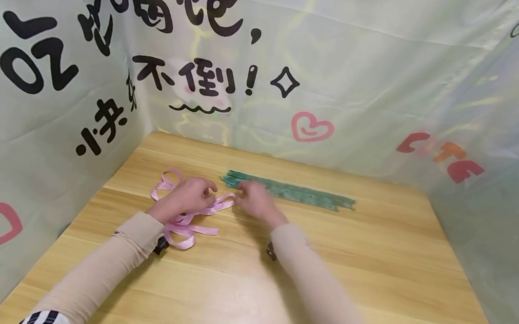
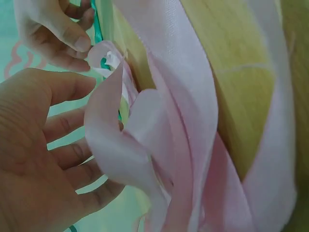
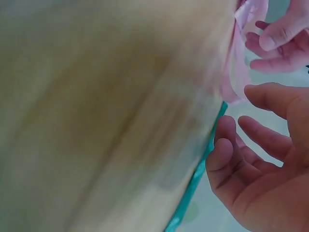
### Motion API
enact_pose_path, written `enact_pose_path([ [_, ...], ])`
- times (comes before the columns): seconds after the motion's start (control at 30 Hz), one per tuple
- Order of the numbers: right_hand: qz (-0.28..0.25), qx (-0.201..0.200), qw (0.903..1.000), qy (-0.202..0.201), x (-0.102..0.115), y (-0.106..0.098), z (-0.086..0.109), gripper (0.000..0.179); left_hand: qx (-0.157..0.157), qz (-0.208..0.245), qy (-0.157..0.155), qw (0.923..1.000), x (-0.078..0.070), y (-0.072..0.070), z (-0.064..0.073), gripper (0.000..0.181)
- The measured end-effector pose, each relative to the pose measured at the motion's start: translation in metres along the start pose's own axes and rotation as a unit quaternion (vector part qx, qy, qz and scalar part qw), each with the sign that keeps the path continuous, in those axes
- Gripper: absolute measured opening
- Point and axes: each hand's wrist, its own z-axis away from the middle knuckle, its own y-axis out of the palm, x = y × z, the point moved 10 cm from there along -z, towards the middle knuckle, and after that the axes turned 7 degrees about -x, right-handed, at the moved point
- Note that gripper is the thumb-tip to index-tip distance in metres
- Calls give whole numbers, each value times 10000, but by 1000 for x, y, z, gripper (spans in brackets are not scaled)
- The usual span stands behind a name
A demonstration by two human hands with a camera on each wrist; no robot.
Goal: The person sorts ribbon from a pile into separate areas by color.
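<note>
A pink satin ribbon (image 1: pixel 204 230) lies in loose loops on the left part of the wooden table. My left hand (image 1: pixel 192 194) is over it, and in the left wrist view the fingers are spread and relaxed beside the ribbon folds (image 2: pixel 188 96). Just to the right, my right hand (image 1: pixel 256 199) is at the end of a pink loop. In the right wrist view its thumb stands apart from the loosely bent fingers, with nothing between them. Behind the right hand lie flat green ribbon strips (image 1: pixel 307 194), side by side, partly hidden by that hand.
The wooden table (image 1: pixel 393 276) is bounded by a printed cloth backdrop (image 1: pixel 363 89) at the back and on both sides. A small black device (image 1: pixel 161 246) shows under the left wrist, and another (image 1: pixel 272 250) under the right wrist.
</note>
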Motion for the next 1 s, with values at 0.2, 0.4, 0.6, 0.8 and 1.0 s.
enact_pose_path([
  [0.2, -79, 203, 9998, -10, 4, 15, -1, 35, 133, 310, 123, 9994, -2, 10, -1, 36],
  [0.4, 191, 248, 9992, -233, 13, 22, -2, 21, 292, 380, 137, 9988, -5, 18, 0, 37],
  [0.6, 107, 204, 9991, -355, 24, 26, -1, 13, 313, 405, 128, 9986, -7, 18, 3, 35],
  [0.8, -63, 262, 9985, -476, 33, 33, 0, 15, 368, 547, 33, 9978, -2, 17, 8, 35],
  [1.0, -94, 332, 9978, -572, 38, 39, -2, 20, 286, 548, 98, 9980, 2, 15, 10, 20],
])
